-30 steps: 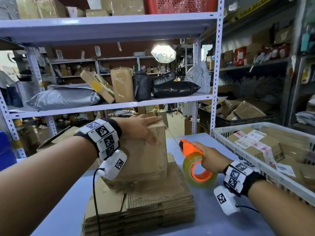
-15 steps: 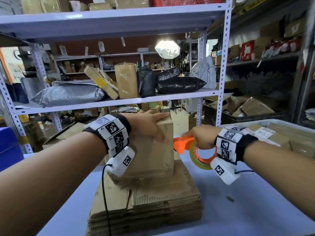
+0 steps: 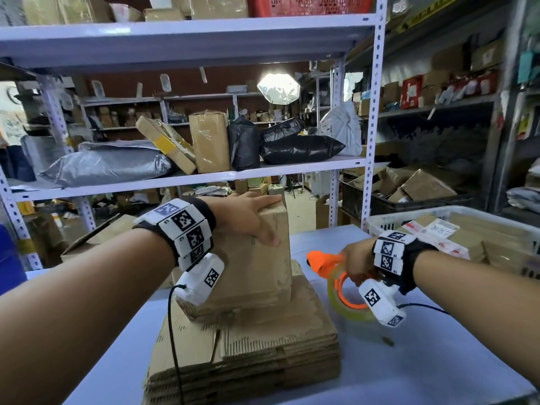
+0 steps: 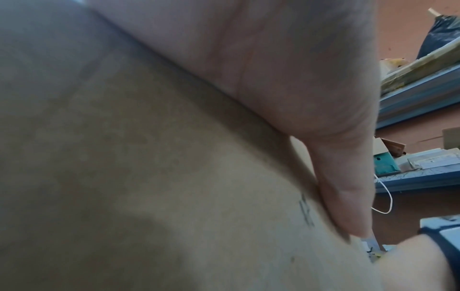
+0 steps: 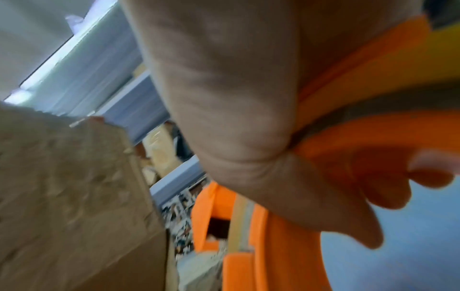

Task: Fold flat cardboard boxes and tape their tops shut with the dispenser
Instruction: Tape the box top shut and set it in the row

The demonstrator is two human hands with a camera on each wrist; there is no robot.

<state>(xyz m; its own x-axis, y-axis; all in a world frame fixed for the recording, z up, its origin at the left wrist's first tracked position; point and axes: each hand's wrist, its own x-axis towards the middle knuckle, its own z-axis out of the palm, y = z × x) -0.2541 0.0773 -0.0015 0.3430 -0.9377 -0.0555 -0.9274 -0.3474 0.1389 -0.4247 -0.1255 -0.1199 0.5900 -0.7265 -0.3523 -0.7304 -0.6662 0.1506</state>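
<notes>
The pale blue table (image 3: 438, 361) bears a stack of flat cardboard (image 3: 248, 355) and a white basket (image 3: 380, 223).

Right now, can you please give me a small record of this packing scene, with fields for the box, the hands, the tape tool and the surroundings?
box: folded box stands upright on a stack of flat cardboard
left hand: left hand lies over the box's top edge, thumb down the near face
right hand: right hand grips the orange tape dispenser
dispenser position: right of the box, apart from it
table: blue table
right side: white basket with parcels
</notes>
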